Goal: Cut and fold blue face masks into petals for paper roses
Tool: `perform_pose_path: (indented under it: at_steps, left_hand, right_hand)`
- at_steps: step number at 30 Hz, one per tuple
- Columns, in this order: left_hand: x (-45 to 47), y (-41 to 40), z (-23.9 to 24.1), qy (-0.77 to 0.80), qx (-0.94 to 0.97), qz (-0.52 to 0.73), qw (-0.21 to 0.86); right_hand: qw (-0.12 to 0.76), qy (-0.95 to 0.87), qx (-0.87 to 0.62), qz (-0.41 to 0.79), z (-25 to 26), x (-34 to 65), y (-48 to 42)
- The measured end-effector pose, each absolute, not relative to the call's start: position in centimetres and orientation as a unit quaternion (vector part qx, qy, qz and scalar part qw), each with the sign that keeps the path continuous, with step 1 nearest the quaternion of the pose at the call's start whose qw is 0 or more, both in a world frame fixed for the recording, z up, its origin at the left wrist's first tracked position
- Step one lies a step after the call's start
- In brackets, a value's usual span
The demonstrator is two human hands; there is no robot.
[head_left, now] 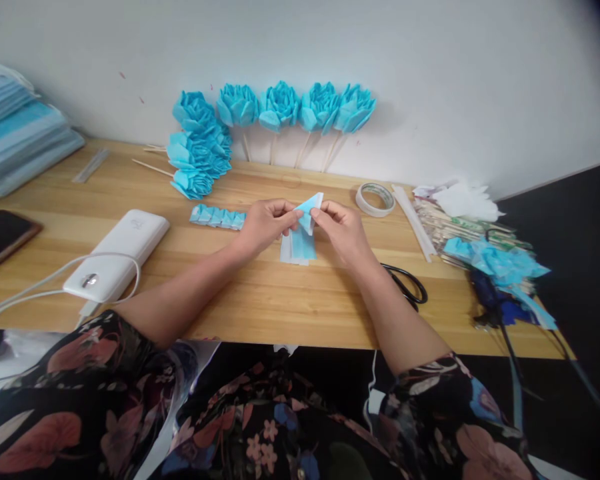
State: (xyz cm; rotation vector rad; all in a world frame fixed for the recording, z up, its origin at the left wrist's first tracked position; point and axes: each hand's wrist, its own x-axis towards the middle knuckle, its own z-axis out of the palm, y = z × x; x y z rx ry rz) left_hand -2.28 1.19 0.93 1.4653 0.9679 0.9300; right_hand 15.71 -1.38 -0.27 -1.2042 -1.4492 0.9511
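Between my two hands I hold a small piece of blue and white mask fabric (308,208), folded to a slanted edge with a point at its top right. My left hand (267,223) pinches its left side with thumb and fingers. On the other side my right hand (341,227) grips the right edge between thumb and fingertips. Flat on the table just below lie cut blue and white fabric pieces (300,248). A row of folded blue petals (215,217) lies left of my left hand, its right end hidden behind that hand.
Blue fabric flowers (280,107) on sticks lean against the wall; more (195,157) are heaped beside them. A tape roll (375,199), black scissors handles (410,283) and fabric scraps (495,260) lie right. A white power bank (117,253), phone (5,240) and mask stack (23,137) are left.
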Motion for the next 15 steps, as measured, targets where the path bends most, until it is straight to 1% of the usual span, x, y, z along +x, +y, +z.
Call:
perform_pose_path:
  at_steps: [9,15]
  left_hand:
    - [-2.21,1.18,0.76,0.412,0.616,0.407,0.533]
    - [-2.35,1.29,0.79,0.4,0.602,0.403,0.562]
  right_hand:
    - [0.487,-0.595,-0.51,0.386,-0.07,15.4,-1.66]
    - [0.501,-0.598,-0.512,0.358,-0.15,15.56,-1.52]
